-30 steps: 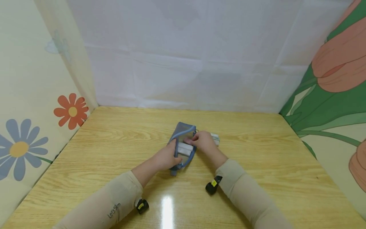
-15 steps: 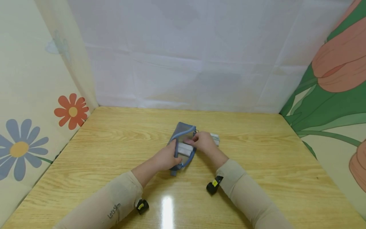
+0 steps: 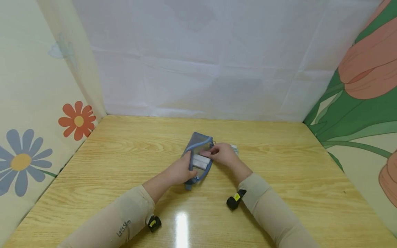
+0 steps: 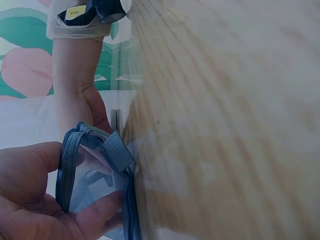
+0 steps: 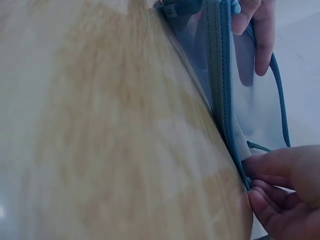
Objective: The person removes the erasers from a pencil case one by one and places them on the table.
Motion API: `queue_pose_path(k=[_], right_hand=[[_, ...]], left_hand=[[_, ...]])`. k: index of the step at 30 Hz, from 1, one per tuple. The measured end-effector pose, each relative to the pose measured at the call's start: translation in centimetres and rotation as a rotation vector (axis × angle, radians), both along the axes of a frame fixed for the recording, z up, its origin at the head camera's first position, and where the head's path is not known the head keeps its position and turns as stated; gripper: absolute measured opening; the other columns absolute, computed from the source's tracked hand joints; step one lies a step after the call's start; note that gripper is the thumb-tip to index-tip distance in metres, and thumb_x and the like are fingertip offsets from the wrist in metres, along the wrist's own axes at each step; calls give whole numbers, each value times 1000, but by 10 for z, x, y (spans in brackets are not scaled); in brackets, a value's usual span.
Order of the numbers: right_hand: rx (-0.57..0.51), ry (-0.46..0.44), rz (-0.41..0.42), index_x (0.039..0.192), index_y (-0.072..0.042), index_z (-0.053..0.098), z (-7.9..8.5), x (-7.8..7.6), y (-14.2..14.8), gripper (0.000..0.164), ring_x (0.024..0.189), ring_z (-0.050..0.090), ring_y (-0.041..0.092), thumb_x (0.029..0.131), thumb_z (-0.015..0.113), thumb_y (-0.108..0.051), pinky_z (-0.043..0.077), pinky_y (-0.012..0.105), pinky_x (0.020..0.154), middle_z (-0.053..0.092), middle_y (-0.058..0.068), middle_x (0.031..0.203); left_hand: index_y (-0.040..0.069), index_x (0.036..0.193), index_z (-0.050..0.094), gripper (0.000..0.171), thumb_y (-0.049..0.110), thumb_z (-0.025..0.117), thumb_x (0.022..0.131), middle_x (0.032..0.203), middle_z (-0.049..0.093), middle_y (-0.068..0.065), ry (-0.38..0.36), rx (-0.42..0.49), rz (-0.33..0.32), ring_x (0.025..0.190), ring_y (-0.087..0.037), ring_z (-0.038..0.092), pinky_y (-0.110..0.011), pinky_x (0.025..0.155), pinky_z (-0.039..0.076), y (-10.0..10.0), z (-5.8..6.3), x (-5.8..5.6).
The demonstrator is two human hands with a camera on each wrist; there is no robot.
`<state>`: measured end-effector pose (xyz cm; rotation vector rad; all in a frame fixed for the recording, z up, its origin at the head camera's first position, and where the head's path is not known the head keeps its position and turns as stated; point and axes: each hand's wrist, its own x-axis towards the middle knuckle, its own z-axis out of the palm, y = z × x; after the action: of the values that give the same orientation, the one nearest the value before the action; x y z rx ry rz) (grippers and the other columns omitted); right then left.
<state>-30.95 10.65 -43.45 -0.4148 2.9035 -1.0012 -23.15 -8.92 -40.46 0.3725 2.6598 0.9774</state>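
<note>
A blue mesh zipper pouch lies unzipped on the table, its opening spread. My left hand grips its near left side, one finger over the zippered edge, as the left wrist view shows. White block-shaped items lie inside. My right hand is at the opening's right side. In the right wrist view its fingers pinch about the zippered edge. A small pinkish piece shows at those fingertips in the head view; I cannot tell whether it is held.
A white item with greenish print lies on the wooden table just behind my right hand, partly hidden by it. White cloth hangs behind the table, with flower-printed panels at both sides.
My right hand has shifted slightly right and toward me, covering more of the printed item behind it. The left hand and pouch stay in place.
</note>
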Motion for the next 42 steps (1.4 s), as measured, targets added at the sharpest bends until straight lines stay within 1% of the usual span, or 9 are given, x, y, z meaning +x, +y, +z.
queue_pose_path(k=[5, 9, 16, 20, 24, 31, 36, 39, 42], right_hand=[[-57, -67, -47, 84, -16, 70, -2, 0, 3, 30, 76, 57, 13, 75, 71, -45, 47, 29, 69, 64, -3, 82], [-91, -103, -64, 86, -15, 69, 0, 0, 4, 28, 80, 57, 15, 76, 71, -41, 47, 31, 71, 63, -2, 85], [-180, -107, -43, 90, -8, 68, 3, 1, 6, 17, 83, 59, 17, 79, 71, -20, 47, 31, 76, 66, 3, 88], [-222, -149, -50, 92, -8, 68, 5, 1, 9, 17, 83, 59, 16, 80, 71, -19, 47, 30, 75, 66, 3, 89], [-229, -160, -58, 95, -8, 68, 9, 2, 12, 18, 85, 59, 18, 80, 70, -18, 47, 32, 76, 66, 4, 91], [-270, -159, -38, 99, -5, 67, 20, 4, 21, 21, 83, 58, 19, 79, 70, -12, 48, 31, 75, 65, 7, 91], [-282, -128, -22, 99, -5, 67, 31, 5, 35, 20, 82, 57, 19, 80, 68, -11, 48, 29, 71, 65, 7, 90], [-292, -109, -18, 101, -2, 66, 36, 4, 46, 22, 84, 58, 21, 81, 67, -11, 48, 30, 73, 65, 10, 93], [-306, -121, -40, 104, -2, 65, 39, 2, 60, 24, 89, 58, 23, 82, 67, -12, 48, 32, 77, 64, 11, 98]], left_hand=[[-6, 144, 6, 86, 21, 63, 86, 134, 40, -26, 6, -6, -3, 114, -27, 48, -40, 91, 42, 0, 0, 0], [-6, 144, 6, 86, 22, 62, 86, 135, 40, -26, 2, -13, -4, 115, -27, 48, -40, 91, 42, 0, -1, -1], [-6, 144, 6, 85, 21, 62, 86, 132, 43, -26, -4, -11, -7, 112, -27, 50, -40, 90, 43, 1, 2, 0], [-6, 144, 5, 86, 22, 62, 86, 132, 43, -26, -4, -17, -5, 111, -26, 51, -39, 89, 44, 1, 2, 0], [-6, 144, 4, 88, 22, 63, 85, 130, 45, -26, 5, -13, 0, 109, -24, 52, -39, 88, 44, 1, 1, 0], [-5, 144, 3, 90, 21, 65, 84, 119, 54, -23, 8, 0, 3, 94, -20, 55, -35, 80, 46, 2, 1, -1], [-5, 144, 1, 91, 20, 65, 84, 110, 57, -19, -4, 0, 8, 87, -18, 56, -33, 76, 46, 2, 1, 0], [-5, 144, 1, 92, 21, 65, 84, 108, 58, -18, -2, -5, 8, 86, -18, 56, -33, 77, 46, 3, 1, 0], [-5, 144, 0, 92, 22, 65, 84, 95, 61, -13, -7, -11, 6, 79, -17, 56, -32, 73, 46, 3, 1, 0]])
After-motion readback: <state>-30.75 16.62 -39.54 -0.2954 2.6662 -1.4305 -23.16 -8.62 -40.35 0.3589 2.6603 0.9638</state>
